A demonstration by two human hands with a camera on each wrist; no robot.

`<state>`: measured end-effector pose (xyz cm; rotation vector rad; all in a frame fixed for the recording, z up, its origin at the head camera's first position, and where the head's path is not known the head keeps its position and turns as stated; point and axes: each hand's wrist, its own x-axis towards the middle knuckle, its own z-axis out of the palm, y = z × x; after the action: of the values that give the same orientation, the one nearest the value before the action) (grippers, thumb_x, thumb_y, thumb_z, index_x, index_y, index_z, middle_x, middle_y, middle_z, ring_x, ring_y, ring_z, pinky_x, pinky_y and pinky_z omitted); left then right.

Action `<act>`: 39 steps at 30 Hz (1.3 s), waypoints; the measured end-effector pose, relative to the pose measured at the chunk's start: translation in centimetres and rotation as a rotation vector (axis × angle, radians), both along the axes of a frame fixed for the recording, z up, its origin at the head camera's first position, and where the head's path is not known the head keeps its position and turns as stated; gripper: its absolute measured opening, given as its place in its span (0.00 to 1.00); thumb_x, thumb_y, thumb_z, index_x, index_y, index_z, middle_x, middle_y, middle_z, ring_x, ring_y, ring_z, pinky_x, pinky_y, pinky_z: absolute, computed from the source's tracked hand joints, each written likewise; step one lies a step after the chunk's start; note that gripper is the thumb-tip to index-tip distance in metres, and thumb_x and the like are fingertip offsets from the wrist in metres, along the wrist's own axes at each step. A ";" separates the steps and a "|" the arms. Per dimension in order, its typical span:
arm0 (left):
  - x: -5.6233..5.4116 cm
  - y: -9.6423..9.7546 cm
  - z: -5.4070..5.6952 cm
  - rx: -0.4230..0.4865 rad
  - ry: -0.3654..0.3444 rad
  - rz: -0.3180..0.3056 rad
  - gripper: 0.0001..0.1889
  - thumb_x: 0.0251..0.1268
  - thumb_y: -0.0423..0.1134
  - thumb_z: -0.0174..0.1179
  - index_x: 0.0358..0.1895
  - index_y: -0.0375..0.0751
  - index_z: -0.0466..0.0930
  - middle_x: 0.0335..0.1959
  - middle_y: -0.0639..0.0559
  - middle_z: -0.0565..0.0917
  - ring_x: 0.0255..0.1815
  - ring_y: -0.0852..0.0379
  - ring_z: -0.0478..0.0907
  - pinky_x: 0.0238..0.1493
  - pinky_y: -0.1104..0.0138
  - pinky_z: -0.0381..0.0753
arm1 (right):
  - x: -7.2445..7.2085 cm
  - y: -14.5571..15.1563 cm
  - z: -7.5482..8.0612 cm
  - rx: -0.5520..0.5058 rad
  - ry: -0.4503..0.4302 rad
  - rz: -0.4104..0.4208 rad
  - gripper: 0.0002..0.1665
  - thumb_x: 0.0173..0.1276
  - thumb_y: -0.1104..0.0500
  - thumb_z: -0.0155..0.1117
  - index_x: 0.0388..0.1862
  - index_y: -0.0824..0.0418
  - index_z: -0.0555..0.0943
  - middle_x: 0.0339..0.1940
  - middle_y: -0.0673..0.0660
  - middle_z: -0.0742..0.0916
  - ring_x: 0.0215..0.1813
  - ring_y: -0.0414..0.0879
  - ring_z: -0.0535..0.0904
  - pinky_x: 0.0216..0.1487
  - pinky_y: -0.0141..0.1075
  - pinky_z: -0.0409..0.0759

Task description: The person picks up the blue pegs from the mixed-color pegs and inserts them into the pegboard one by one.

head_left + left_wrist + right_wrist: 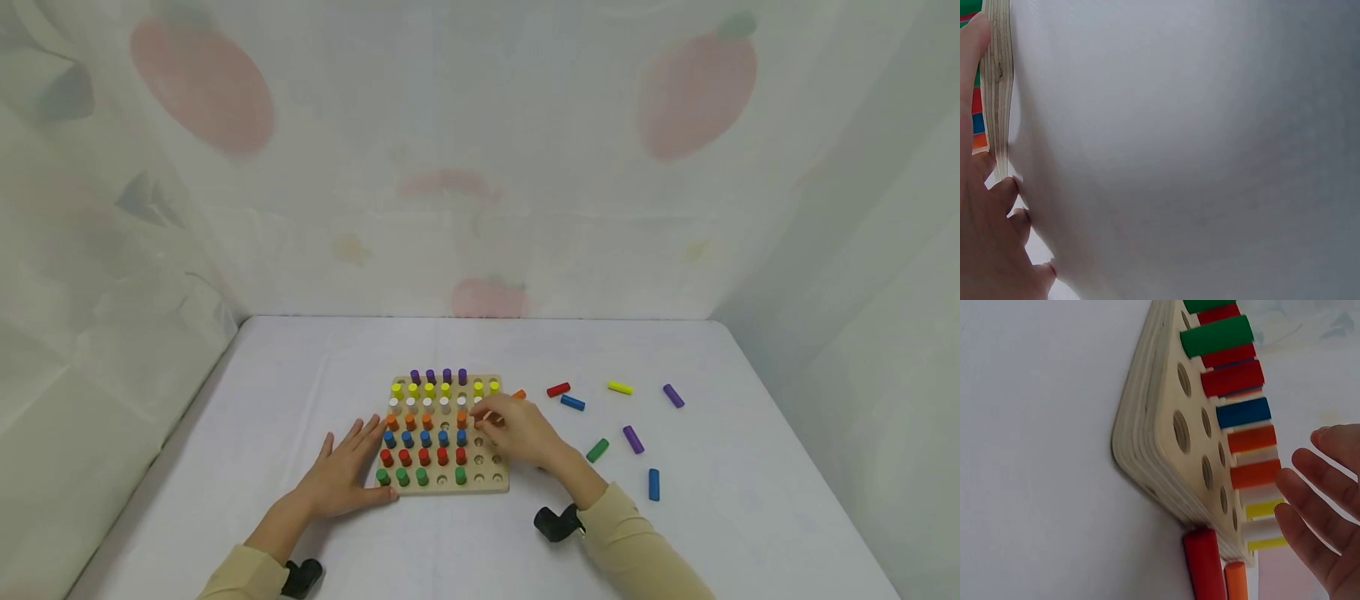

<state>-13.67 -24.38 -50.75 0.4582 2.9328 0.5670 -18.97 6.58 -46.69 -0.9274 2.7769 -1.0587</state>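
A wooden pegboard on the table carries rows of purple, yellow, white, orange, blue, red and green pegs. Spread flat, my left hand lies at the board's left side, its thumb by the near left corner. Over the right part of the board is my right hand; its fingertips come close to an orange peg standing in a hole. Those fingers look loosely extended in the right wrist view, with no peg visible between them. Contact with the orange peg is hard to tell.
A red peg and another orange peg lie beside the board's right edge. Farther right are scattered loose pegs: red, yellow, green, plus several blue and purple ones. Bare holes show along the board's right side.
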 end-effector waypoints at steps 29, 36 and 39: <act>-0.1 0.0 -0.2 0.001 0.008 -0.007 0.57 0.38 0.75 0.57 0.73 0.50 0.49 0.73 0.48 0.53 0.73 0.40 0.47 0.64 0.34 0.39 | -2.9 8.8 -1.3 0.052 0.110 -0.166 0.17 0.61 0.57 0.65 0.49 0.58 0.80 0.42 0.53 0.82 0.44 0.47 0.79 0.43 0.39 0.80; -0.1 -0.1 -0.1 -0.002 0.014 -0.009 0.57 0.39 0.75 0.58 0.73 0.48 0.50 0.73 0.47 0.53 0.73 0.40 0.48 0.63 0.34 0.40 | -3.3 10.6 -1.8 0.089 0.125 -0.204 0.18 0.58 0.57 0.67 0.49 0.57 0.79 0.44 0.52 0.82 0.45 0.46 0.79 0.45 0.39 0.80; 0.0 0.0 0.0 0.003 0.014 -0.008 0.57 0.39 0.75 0.58 0.73 0.48 0.50 0.73 0.47 0.53 0.72 0.40 0.48 0.63 0.34 0.40 | -3.4 11.1 -1.8 0.119 0.096 -0.230 0.18 0.59 0.57 0.67 0.49 0.57 0.79 0.43 0.53 0.82 0.44 0.47 0.78 0.44 0.39 0.80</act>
<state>-13.68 -24.41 -50.77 0.4764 2.9419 0.5691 -22.38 17.69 -48.53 -0.6754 3.0461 -0.8803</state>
